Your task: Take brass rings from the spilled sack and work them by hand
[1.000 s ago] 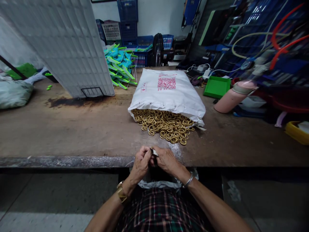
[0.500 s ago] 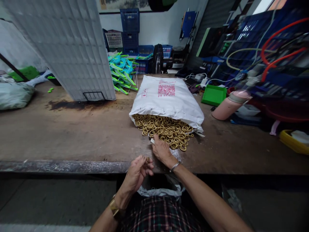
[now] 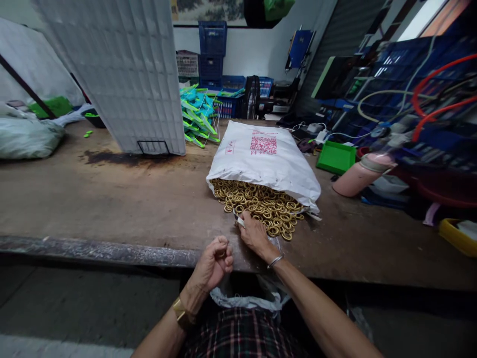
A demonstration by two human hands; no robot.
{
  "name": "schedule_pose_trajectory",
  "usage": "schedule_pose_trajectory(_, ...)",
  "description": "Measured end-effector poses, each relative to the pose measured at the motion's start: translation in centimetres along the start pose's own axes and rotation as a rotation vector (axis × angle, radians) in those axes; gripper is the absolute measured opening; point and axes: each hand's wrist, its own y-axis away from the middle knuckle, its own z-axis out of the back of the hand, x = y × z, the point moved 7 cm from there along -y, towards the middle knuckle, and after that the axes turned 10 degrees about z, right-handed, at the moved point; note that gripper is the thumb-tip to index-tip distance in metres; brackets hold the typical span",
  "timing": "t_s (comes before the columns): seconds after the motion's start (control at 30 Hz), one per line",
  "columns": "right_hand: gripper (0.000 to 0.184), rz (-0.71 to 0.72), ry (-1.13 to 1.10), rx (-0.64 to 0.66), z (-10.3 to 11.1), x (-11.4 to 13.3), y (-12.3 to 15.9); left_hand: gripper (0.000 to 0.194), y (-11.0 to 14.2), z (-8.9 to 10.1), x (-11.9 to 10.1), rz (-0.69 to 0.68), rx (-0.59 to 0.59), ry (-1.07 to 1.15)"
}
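Note:
A white sack (image 3: 261,154) with a red printed code lies on the workbench, its mouth towards me. Out of it spills a heap of gold-coloured metal rings (image 3: 274,209). My right hand (image 3: 256,236) is at the near left edge of the heap, closed round a small tool with a white handle and a dark tip (image 3: 241,222); its kind is unclear. Lower and to the left, my left hand (image 3: 213,266) is closed above the bench edge. Between its fingertips a ring (image 3: 222,255) shows only in part.
An open plastic bag (image 3: 248,301) hangs at my lap below the bench edge. A tall white ribbed panel (image 3: 145,99) stands at left. On the right are a green tray (image 3: 336,156), a pink bottle (image 3: 359,175) and a yellow container (image 3: 457,236). Green and turquoise plastic pieces (image 3: 199,114) are piled behind.
My left hand has turned and its fingers have curled in, so the ring shows less. My right hand stays by the heap with the tool. The whole view has shifted slightly.

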Motion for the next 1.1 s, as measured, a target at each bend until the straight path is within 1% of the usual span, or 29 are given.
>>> schedule_pose_trajectory(0.1,0.01,0.073,-0.206,-0.085,0.6,0.2,1.2,0.027,-0.4,0.1,-0.2,-0.026,-0.044,-0.09)
schedule_pose_trajectory(0.2,0.013,0.132,-0.38,-0.146,1.5,0.6,2.5,0.033,-0.6,0.2,-0.6,-0.119,-0.144,-0.234)
schedule_pose_trajectory(0.3,0.013,0.174,-0.46,-0.139,2.3,1.4,3.6,0.044,-0.8,0.2,-0.7,-0.205,-0.237,-0.394)
schedule_pose_trajectory(0.4,0.013,0.179,-0.533,-0.119,2.8,2.0,4.2,0.041,-1.0,-0.2,-0.3,-0.22,-0.25,-0.556)
schedule_pose_trajectory(0.47,0.015,0.146,-0.599,-0.112,2.6,2.0,4.4,0.037,-0.9,-0.4,-0.4,-0.25,-0.264,-0.632)
schedule_pose_trajectory(0.57,0.021,0.025,-0.764,-0.09,1.3,1.2,4.5,0.032,-0.2,-1.0,-1.0,-0.367,-0.299,-0.717)
schedule_pose_trajectory(0.63,0.028,-0.063,-0.893,-0.026,-0.1,0.8,4.6,0.029,0.2,-1.6,-1.3,-0.457,-0.3,-0.776)
schedule_pose_trajectory(0.7,0.034,-0.121,-0.969,0.034,-1.1,0.6,4.7,0.029,0.5,-2.0,-1.4,-0.497,-0.305,-0.816)
schedule_pose_trajectory(0.77,0.034,-0.133,-0.956,0.016,-0.9,0.5,4.6,0.032,0.2,-1.8,-1.1,-0.433,-0.316,-0.801)
schedule_pose_trajectory(0.83,0.028,-0.105,-0.891,-0.048,0.0,0.4,4.5,0.036,-0.3,-1.4,-0.5,-0.315,-0.308,-0.758)
schedule_pose_trajectory(0.9,0.024,-0.061,-0.831,-0.084,0.8,0.5,4.5,0.039,-0.8,-1.2,0.0,-0.239,-0.274,-0.725)
schedule_pose_trajectory(0.97,0.024,-0.034,-0.803,-0.089,1.3,0.6,4.6,0.037,-1.2,-1.2,0.3,-0.213,-0.226,-0.711)
schedule_pose_trajectory(1.1,0.021,-0.014,-0.809,-0.069,1.6,0.6,5.0,0.032,-1.8,-1.1,0.9,-0.159,-0.149,-0.687)
